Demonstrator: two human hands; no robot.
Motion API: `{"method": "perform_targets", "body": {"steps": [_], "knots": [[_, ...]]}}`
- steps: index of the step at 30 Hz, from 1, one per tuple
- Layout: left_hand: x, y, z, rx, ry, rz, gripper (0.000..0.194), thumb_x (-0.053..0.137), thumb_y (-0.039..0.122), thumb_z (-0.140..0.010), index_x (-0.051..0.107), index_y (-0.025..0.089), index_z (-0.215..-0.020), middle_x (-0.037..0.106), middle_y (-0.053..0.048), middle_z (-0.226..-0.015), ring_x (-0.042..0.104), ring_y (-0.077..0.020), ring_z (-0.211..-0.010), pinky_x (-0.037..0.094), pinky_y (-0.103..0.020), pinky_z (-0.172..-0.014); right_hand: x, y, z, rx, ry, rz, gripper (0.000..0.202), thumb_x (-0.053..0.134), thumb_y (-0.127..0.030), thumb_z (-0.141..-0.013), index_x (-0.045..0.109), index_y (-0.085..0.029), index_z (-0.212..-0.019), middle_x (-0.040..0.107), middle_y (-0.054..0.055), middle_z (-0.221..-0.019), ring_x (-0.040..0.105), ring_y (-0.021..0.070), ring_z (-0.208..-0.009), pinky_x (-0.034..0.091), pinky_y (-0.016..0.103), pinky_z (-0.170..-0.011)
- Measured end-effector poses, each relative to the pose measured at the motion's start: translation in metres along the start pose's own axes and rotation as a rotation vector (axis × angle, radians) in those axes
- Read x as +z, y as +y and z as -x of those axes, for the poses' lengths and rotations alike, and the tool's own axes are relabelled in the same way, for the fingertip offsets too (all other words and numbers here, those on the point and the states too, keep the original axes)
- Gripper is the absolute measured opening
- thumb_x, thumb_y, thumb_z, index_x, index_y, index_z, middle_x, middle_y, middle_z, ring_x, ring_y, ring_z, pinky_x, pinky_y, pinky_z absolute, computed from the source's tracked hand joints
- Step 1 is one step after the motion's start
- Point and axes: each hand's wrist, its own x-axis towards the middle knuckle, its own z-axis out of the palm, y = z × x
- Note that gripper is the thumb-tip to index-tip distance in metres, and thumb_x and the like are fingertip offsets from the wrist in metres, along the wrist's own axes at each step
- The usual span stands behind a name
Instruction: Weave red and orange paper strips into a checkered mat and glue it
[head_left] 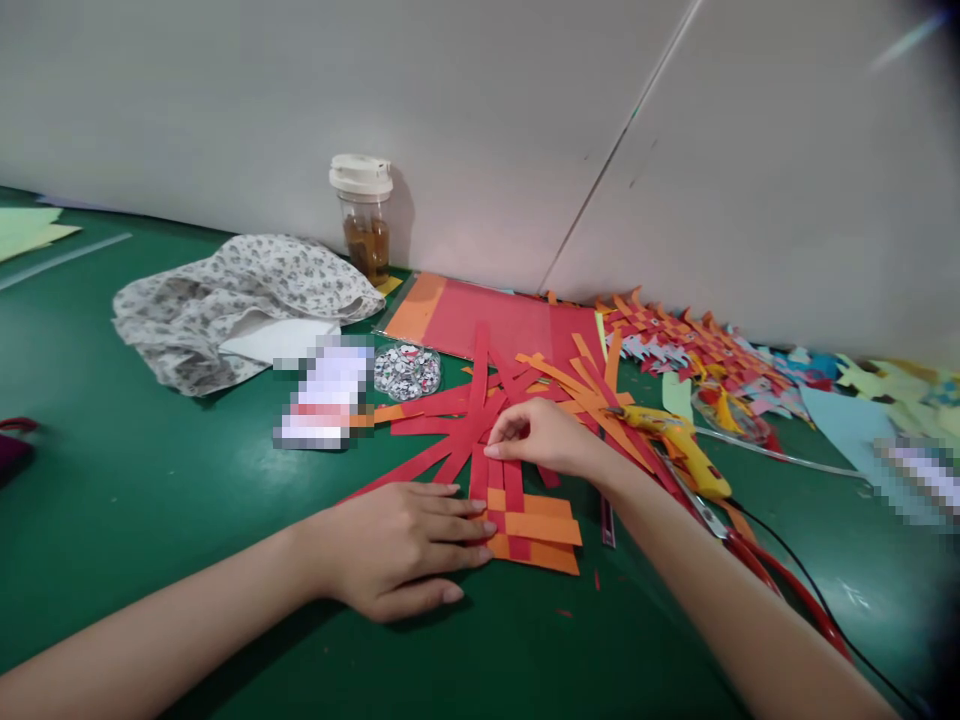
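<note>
My left hand [409,545] lies flat with fingers spread, its fingertips on the left part of a woven piece of red and orange paper strips [525,528]. Just above that piece, my right hand [536,437] pinches with thumb and index finger at a red strip that runs up out of the weave. More red strips [427,462] and orange strips fan out behind and beside my right hand. The far ends of the woven orange strips stick out to the right, loose.
A yellow glue gun [686,450] and red-handled scissors [757,565] lie right, beside my right forearm. Farther back are a phone [328,385], a round clear container [407,371], a patterned cloth [247,290], a lidded cup [365,220] and folded paper pieces [690,345] along the wall.
</note>
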Motion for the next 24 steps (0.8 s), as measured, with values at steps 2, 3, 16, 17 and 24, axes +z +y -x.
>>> {"method": "perform_targets", "body": {"steps": [2,3,16,17,24], "knots": [[0.0,0.0,0.0,0.002,0.006,0.003,0.042,0.039,0.029,-0.091,0.053,0.01,-0.126,0.052,-0.011,-0.134,0.043,-0.0254,-0.128,0.036,-0.041,-0.107,0.0,0.001,0.0,-0.005,0.01,0.006,0.012,0.069,-0.027,-0.067,0.067,-0.015,-0.068,0.069,0.004,-0.066,0.061,0.0134,-0.06,0.045,0.024,-0.055],[0.0,0.0,0.0,0.005,0.012,0.004,0.041,0.04,0.029,-0.091,0.053,0.01,-0.126,0.052,-0.011,-0.133,0.043,-0.0252,-0.128,0.036,-0.041,-0.107,0.0,0.001,0.0,-0.013,0.021,0.016,0.011,0.068,-0.027,-0.067,0.066,-0.016,-0.068,0.069,0.004,-0.065,0.061,0.0132,-0.059,0.045,0.024,-0.055],[0.0,0.001,0.001,-0.016,0.049,0.031,0.044,0.038,0.024,-0.091,0.041,0.014,-0.134,0.052,-0.009,-0.134,0.043,-0.0212,-0.127,0.035,-0.039,-0.108,-0.005,-0.017,0.055,-0.138,0.445,0.263,0.014,0.057,-0.034,-0.083,0.063,-0.021,-0.083,0.068,0.001,-0.083,0.062,0.0142,-0.075,0.048,0.025,-0.065],[0.0,0.001,0.001,-0.028,0.061,0.03,0.044,0.037,0.023,-0.092,0.04,0.014,-0.134,0.052,-0.009,-0.134,0.043,-0.0204,-0.128,0.035,-0.038,-0.108,-0.004,-0.014,0.065,-0.114,0.436,0.305,0.014,0.057,-0.033,-0.083,0.063,-0.021,-0.08,0.068,0.001,-0.08,0.062,0.0144,-0.072,0.047,0.026,-0.065],[0.005,-0.005,0.001,-0.219,0.273,-0.134,0.034,0.04,0.007,-0.083,0.059,0.016,-0.109,0.063,-0.008,-0.116,0.057,-0.0207,-0.107,0.048,-0.038,-0.091,0.012,0.013,0.097,-0.091,0.406,0.378,0.018,0.05,-0.032,-0.088,0.063,-0.022,-0.078,0.067,0.003,-0.083,0.062,0.016,-0.073,0.047,0.027,-0.06]]}}
